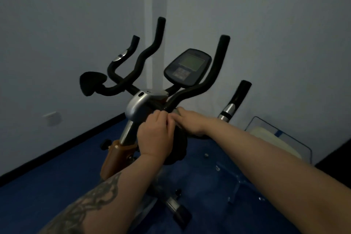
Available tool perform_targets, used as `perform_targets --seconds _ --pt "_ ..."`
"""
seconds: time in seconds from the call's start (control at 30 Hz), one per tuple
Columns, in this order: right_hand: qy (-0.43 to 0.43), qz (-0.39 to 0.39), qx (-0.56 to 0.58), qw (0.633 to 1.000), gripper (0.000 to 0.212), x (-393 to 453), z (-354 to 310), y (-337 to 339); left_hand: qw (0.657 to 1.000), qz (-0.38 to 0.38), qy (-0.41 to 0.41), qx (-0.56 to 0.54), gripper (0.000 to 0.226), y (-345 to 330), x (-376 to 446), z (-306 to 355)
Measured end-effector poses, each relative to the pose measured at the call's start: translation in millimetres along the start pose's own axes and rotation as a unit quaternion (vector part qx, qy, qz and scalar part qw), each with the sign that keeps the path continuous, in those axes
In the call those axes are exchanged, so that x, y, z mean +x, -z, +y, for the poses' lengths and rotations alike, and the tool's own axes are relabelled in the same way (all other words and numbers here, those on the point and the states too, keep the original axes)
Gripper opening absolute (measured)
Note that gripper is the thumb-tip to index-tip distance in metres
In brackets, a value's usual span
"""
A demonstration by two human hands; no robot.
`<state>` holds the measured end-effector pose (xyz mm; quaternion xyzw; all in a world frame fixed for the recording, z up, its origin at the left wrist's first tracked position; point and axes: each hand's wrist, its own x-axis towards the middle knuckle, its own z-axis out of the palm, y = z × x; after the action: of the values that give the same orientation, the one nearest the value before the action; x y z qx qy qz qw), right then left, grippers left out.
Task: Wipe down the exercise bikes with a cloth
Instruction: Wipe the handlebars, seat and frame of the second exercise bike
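Dim room, exercise bike [144, 108] at centre frame, set into a wall corner. Black handlebars [214, 74] fanning up toward 11, 12 and 1 o'clock, console [187, 67] between them with its grey screen dark. Left hand [154, 135] just below centre, fingers curled over something dark at the base of the bars. Right hand [187, 120] touching it from 3 o'clock, fingers bent and pressed to the same spot (too murky to tell whether a grasp or only a press). Dark bundle [180, 146] hanging under both hands, possibly the cloth, cannot tell. Orange frame section [115, 150] down at 7 o'clock from the hands. Blue floor [57, 176] below. Clear bin [281, 138] at 4 o'clock against the wall.
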<state>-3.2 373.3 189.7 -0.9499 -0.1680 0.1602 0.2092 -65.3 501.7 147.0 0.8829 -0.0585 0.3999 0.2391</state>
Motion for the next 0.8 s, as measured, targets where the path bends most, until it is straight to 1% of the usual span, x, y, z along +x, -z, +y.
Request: perform_targets --seconds 0.03,0.1,0.2,0.27,0.3,0.37,0.4,0.43,0.5,0.53,0.63,0.67,0.7,0.73,0.8 --pt "0.005 0.002 -0.027 1.000 0.058 -6 3 0 1.000 -0.006 -0.008 0.003 0.028 1 1 1" --pt "0.028 -0.014 -0.122 0.992 0.059 -23 13 2 0.999 -0.023 -0.035 0.033 0.028 2 4 1" --pt "0.089 -0.041 -0.244 0.965 0.064 -54 24 23 0.990 -0.037 -0.102 0.089 0.025 5 4 1" --pt "0.110 -0.035 -0.289 0.950 0.054 -71 35 47 0.982 -0.043 -0.157 0.097 0.025 6 9 3" --pt "0.113 -0.021 -0.305 0.945 0.047 -77 42 56 0.974 -0.048 -0.198 0.103 0.025 5 13 4" --pt "0.105 0.033 -0.320 0.941 0.038 -85 51 56 0.951 -0.066 -0.281 0.113 0.021 4 19 7" --pt "0.103 0.078 -0.314 0.940 0.037 -86 54 43 0.945 -0.086 -0.299 0.105 0.018 5 22 8" --pt "0.108 0.134 -0.296 0.940 0.036 -87 56 26 0.944 -0.110 -0.297 0.088 0.018 5 24 10" --pt "0.128 0.228 -0.246 0.933 0.037 -89 59 -2 0.950 -0.147 -0.269 0.059 0.028 7 26 11" --pt "0.146 0.248 -0.245 0.926 0.037 -89 62 -7 0.952 -0.158 -0.255 0.057 0.032 8 25 11" --pt "0.200 0.253 -0.321 0.891 0.037 -86 80 18 0.958 -0.151 -0.239 0.043 0.035 7 24 10" --pt "0.201 0.276 -0.331 0.880 0.037 -84 85 30 0.960 -0.151 -0.235 0.036 0.034 7 24 10" --pt "0.185 0.307 -0.321 0.877 0.037 -84 91 41 0.960 -0.150 -0.235 0.031 0.032 8 25 10" --pt "0.159 0.342 -0.290 0.879 0.034 -84 96 47 0.957 -0.154 -0.243 0.028 0.029 8 25 10" --pt "0.109 0.406 -0.191 0.887 0.026 -85 103 39 0.949 -0.155 -0.275 0.025 0.030 9 25 9"
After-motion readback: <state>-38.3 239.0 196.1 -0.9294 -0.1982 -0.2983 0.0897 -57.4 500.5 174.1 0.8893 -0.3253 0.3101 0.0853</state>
